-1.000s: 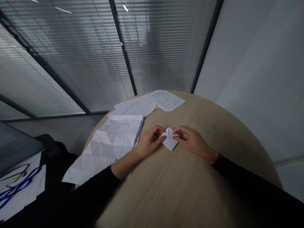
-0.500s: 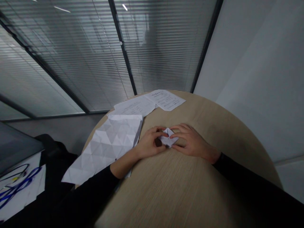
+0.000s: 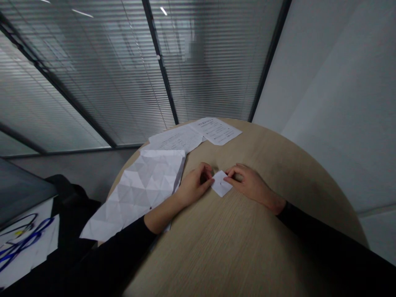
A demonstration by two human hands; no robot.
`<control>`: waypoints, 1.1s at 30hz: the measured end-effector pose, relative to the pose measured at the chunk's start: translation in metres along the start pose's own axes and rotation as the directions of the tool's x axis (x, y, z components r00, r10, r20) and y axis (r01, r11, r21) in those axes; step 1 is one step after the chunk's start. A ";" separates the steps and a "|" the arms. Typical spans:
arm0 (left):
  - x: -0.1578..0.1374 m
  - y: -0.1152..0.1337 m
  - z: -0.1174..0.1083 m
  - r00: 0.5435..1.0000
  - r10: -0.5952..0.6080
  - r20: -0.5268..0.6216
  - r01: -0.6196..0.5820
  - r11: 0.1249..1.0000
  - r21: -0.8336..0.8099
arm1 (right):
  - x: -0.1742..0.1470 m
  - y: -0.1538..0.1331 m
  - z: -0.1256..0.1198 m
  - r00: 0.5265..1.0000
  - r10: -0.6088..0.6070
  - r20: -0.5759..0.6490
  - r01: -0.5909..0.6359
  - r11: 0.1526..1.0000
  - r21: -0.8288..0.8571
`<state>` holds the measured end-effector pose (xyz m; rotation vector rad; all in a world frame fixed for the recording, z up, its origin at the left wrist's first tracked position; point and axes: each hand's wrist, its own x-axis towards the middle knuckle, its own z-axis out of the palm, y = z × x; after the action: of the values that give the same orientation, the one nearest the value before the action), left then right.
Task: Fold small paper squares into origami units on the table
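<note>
A small folded piece of white paper [image 3: 221, 186], roughly diamond-shaped, is between my two hands just above or on the wooden table [image 3: 241, 243]. My left hand [image 3: 198, 182] pinches its left corner between thumb and curled fingers. At its upper right edge, my right hand [image 3: 246, 181] closes thumb and fingers on the paper. Left of my left forearm lies a large creased white sheet [image 3: 139, 187], marked with a pattern of triangular folds.
Printed sheets [image 3: 215, 131] lie along the far edge of the round table. At lower left, white papers [image 3: 46, 243] carry a blue cord [image 3: 34, 237]. A glass partition with blinds [image 3: 210, 74] stands behind the table, and a pale wall [image 3: 334, 103] rises at right.
The folded paper has turned from a raised, pointed form to a flatter diamond. The fingers of both hands have curled in from a spread grip to pinches at its sides.
</note>
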<state>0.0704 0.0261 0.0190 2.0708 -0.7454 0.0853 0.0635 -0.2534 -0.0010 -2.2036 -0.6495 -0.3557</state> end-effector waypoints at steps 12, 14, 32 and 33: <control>0.002 -0.005 0.003 0.984 0.176 0.034 -0.179 0.965 0.189 | -0.001 0.006 0.002 0.988 -0.134 0.072 0.146 0.969 -0.199; 0.001 -0.003 0.002 0.979 0.194 0.058 -0.202 0.948 0.248 | -0.002 0.001 0.000 0.980 -0.161 0.119 0.186 0.954 -0.234; 0.005 0.006 -0.013 0.945 0.247 0.213 -0.313 0.870 0.380 | 0.002 0.006 -0.028 0.891 -0.357 0.279 0.422 0.879 -0.222; 0.005 0.005 -0.013 0.943 0.252 0.216 -0.319 0.868 0.380 | 0.001 0.006 -0.028 0.886 -0.366 0.285 0.433 0.873 -0.224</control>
<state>0.0743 0.0315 0.0322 2.3663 -1.2201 0.2657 0.0666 -0.2778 0.0143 -2.3931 -1.2696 -0.4235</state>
